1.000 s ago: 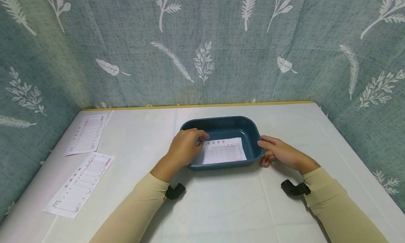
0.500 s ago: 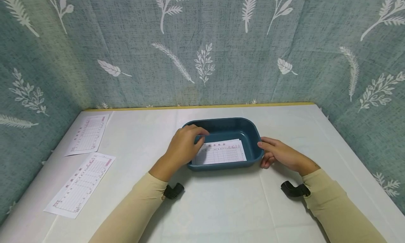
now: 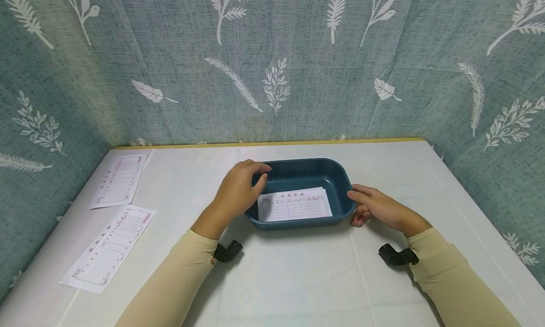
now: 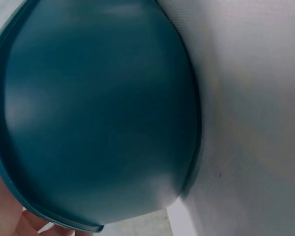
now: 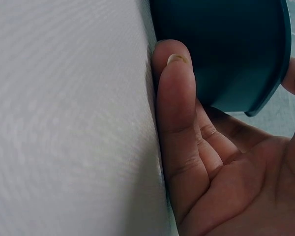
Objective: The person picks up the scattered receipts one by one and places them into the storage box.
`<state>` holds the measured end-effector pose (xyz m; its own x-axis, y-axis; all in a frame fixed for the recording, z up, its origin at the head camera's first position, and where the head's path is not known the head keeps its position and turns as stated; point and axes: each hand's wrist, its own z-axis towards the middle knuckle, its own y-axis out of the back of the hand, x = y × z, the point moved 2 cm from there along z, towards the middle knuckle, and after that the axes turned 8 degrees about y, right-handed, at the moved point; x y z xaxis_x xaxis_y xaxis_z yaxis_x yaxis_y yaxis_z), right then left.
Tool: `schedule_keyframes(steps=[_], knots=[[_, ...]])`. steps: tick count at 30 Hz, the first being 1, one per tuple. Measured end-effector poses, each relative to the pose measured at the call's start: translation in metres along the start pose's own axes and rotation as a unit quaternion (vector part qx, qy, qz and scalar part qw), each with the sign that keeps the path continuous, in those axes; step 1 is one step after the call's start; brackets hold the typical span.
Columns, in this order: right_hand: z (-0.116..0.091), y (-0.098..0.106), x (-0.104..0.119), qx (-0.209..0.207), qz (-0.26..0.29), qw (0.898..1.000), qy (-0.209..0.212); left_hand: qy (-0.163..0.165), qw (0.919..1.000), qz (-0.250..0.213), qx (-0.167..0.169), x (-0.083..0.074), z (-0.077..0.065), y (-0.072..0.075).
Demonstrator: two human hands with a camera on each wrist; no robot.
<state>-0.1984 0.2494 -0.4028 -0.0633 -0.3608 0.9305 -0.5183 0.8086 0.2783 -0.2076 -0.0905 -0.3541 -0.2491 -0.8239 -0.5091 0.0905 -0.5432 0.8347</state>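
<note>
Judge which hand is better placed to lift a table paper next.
Left, probably: the left hand is nearer both table papers, while the right hand holds the blue tray at its right end.

Looking at a tray [image 3: 298, 225], dark teal, kinda glossy, with deep sides and rounded corners. Sitting upright on the desk [image 3: 298, 279], set lengthwise from left to right. Loaded with slips [image 3: 295, 206], at least two, stacked slightly out of line. White, printed with a thin table grid plus some reddish bits, face up. Tucked along the near side, just short of the right end.
</note>
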Motion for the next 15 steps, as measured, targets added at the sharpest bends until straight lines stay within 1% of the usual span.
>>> schedule_keyframes(steps=[8,15], knots=[[-0.0002,-0.0002,-0.0001,-0.001,-0.003,1.000,-0.001,0.008,1.0000,-0.004,-0.003,0.0003,0.0000,0.0032],[-0.0010,-0.0009,0.0022,0.002,-0.004,1.000,0.004,0.011,0.9998,-0.012,-0.007,0.0037,0.0015,0.0060]])
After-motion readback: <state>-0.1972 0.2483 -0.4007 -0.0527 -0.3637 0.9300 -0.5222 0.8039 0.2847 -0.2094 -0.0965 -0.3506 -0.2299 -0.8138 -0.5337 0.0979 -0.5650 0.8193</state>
